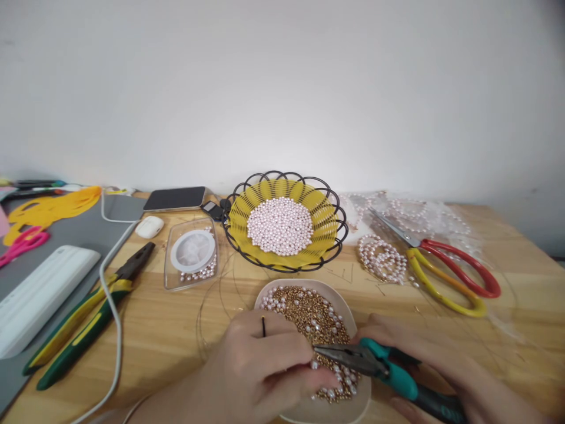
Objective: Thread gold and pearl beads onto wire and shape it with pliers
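Observation:
My right hand [424,359] is closed around the teal and black handles of needle-nose pliers [384,368]. Their jaws point left and reach the fingertips of my left hand [265,365]. The left hand's thumb and fingers are pinched together; whatever they hold is too small or hidden to make out. Both hands are over a cream dish [348,306] filled with gold beads [304,309] and pearl beads [339,374]. Thin wire [200,312] curves across the table to the left of the dish.
Behind the dish stands a yellow basket [238,235] of pearl beads. Scissors [441,259] and beaded strands [383,259] lie right. Leftward are a clear box [168,265] with a spool [193,250], green-yellow pliers [92,318], a white cable [115,330], a power bank [48,297] and a phone [174,199].

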The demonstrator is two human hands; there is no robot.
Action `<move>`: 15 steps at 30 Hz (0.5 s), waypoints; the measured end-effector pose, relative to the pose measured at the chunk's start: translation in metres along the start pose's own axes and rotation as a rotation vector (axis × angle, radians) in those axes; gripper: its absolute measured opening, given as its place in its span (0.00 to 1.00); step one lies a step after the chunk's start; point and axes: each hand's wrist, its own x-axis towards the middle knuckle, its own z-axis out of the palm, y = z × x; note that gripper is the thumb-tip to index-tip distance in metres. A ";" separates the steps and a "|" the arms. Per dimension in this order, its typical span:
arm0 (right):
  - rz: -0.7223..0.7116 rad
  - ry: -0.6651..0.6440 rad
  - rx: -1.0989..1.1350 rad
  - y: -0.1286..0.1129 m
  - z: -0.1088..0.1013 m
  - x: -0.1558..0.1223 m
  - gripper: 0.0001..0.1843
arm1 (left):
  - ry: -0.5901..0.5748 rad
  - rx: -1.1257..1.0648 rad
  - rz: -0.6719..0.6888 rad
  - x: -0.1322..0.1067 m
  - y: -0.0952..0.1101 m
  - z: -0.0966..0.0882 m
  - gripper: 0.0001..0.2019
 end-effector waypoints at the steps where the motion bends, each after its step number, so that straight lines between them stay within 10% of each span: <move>1: -0.009 -0.012 0.006 0.000 0.000 0.000 0.35 | 0.000 0.003 0.001 0.000 0.000 0.000 0.22; 15: -0.047 -0.022 -0.049 0.000 -0.002 0.002 0.33 | -0.033 0.011 0.009 0.002 0.001 -0.003 0.21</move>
